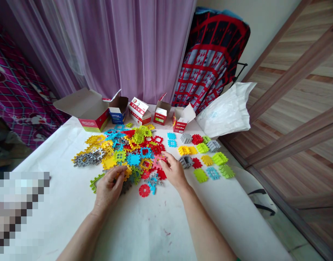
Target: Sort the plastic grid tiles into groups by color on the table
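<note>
A heap of notched plastic pieces in yellow, blue, red, green and grey covers the middle of the white table [144, 224]. At the near left of the heap is my left hand [110, 185], fingers bent together beside a yellow piece [127, 174]; whether it grips anything is hidden. My right hand [173, 170] pinches a pinkish-red piece [157, 161] at the heap's right side. Just in front lies a round red piece [144, 190]. Sorted small stacks stand to the right, among them a green one [200, 175] and a grey one [185, 161].
Along the back edge stand a large open box [93, 121], a blue box [117, 115], a white-and-red box [139, 110] and two red boxes [160, 116] [180, 125]. A white bag [226, 112] lies at the back right.
</note>
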A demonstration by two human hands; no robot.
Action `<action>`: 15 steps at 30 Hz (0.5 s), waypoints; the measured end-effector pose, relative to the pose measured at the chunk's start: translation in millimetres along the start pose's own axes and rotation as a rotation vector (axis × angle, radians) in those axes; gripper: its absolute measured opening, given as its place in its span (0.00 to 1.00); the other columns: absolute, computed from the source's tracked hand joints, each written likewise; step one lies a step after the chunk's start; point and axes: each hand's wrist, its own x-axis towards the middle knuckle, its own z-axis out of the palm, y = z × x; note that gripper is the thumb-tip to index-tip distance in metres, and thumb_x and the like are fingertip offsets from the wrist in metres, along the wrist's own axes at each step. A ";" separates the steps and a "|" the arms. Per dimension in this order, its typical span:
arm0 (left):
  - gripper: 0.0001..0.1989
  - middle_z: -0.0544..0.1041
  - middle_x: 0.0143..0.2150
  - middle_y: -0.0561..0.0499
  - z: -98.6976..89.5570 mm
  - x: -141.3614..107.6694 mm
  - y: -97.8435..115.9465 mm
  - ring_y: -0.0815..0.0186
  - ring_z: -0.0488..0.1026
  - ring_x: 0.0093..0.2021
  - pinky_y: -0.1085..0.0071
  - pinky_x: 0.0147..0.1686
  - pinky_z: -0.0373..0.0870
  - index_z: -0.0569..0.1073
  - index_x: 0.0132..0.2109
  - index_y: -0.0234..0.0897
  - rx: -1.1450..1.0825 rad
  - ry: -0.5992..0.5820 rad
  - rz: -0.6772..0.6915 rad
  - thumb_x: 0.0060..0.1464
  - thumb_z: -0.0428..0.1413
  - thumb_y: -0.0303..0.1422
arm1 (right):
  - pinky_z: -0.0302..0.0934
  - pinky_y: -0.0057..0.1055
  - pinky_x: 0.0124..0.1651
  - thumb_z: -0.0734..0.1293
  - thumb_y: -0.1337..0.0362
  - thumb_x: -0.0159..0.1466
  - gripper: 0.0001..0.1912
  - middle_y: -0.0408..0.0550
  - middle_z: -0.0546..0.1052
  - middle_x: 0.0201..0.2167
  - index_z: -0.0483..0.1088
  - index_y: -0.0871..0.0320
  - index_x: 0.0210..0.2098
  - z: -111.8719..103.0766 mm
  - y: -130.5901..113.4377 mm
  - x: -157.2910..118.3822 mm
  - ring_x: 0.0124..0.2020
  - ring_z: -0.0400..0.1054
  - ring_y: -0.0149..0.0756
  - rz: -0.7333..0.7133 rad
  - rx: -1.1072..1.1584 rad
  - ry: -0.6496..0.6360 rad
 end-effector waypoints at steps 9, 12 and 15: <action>0.16 0.84 0.41 0.49 0.3 1.4 0.5 0.62 0.80 0.41 0.65 0.46 0.77 0.79 0.41 0.43 0.011 0.000 -0.007 0.57 0.51 0.45 | 0.65 0.40 0.58 0.58 0.71 0.63 0.24 0.56 0.75 0.51 0.69 0.56 0.58 7.9 20.8 6.5 0.53 0.69 0.41 -0.029 -0.136 0.080; 0.15 0.84 0.40 0.49 0.0 1.5 -0.9 0.62 0.80 0.40 0.65 0.45 0.77 0.79 0.40 0.42 0.015 0.007 0.011 0.57 0.51 0.44 | 0.64 0.37 0.58 0.57 0.71 0.64 0.20 0.54 0.77 0.48 0.74 0.56 0.51 10.8 18.8 2.0 0.51 0.71 0.40 -0.065 -0.162 0.057; 0.16 0.83 0.40 0.49 -0.4 1.0 -2.5 0.62 0.80 0.40 0.65 0.45 0.77 0.79 0.41 0.42 0.013 0.005 0.006 0.57 0.51 0.44 | 0.65 0.34 0.56 0.58 0.70 0.64 0.17 0.52 0.78 0.45 0.76 0.55 0.46 8.1 13.9 2.1 0.49 0.72 0.38 -0.104 -0.182 0.046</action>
